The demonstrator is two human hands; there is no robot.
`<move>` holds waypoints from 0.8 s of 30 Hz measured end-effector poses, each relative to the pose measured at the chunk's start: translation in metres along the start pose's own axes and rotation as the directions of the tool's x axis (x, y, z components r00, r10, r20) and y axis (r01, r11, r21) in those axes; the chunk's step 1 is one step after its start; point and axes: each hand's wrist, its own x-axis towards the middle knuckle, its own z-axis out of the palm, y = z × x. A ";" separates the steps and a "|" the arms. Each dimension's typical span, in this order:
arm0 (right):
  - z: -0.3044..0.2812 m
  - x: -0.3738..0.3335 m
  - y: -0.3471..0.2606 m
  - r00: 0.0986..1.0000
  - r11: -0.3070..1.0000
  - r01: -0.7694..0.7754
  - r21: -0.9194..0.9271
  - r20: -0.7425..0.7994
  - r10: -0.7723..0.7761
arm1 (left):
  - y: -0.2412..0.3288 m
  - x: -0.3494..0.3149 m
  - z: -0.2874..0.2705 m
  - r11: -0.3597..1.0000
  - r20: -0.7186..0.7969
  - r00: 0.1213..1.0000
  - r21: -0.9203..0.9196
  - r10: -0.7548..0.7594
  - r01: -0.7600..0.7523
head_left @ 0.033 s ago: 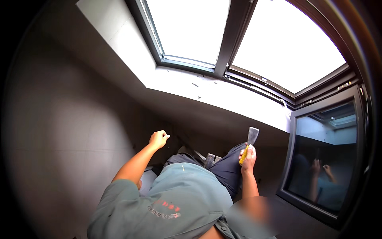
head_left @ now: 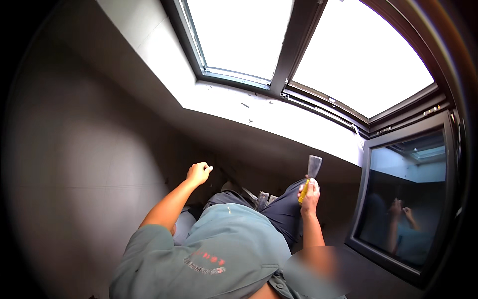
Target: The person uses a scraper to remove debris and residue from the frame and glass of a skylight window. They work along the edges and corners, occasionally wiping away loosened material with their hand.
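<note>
Overexposed window panes (head_left: 368,60) supply light; sill (head_left: 294,122) glares. Wall beneath (head_left: 239,134): shadowed. Right sleeve (head_left: 309,274): blurred. Picture edges: dark, distorted.

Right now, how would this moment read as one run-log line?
left hand: curled, contents unclear | right hand: gripping yellow-handled scraper | windowsill: scattered debris | window sash: swung open

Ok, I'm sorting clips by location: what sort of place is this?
Probably a room being renovated: the window sash stands open, small debris lies on the pale sill, and the right hand holds a yellow-handled scraper.
</note>
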 end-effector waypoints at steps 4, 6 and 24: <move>0.063 0.016 -0.038 0.987 0.994 0.089 -0.067 0.137 -0.079 | 0.019 0.021 0.001 0.987 -0.131 0.984 -0.093 0.120 -0.132; 0.099 0.022 -0.062 0.961 0.982 0.175 -0.073 0.228 -0.154 | 0.035 0.037 0.000 0.970 -0.230 0.953 -0.095 0.196 -0.223; 0.245 0.141 -0.080 0.819 0.671 0.573 -0.471 0.373 -0.437 | 0.086 0.274 -0.049 0.964 -0.596 0.790 0.265 0.145 0.023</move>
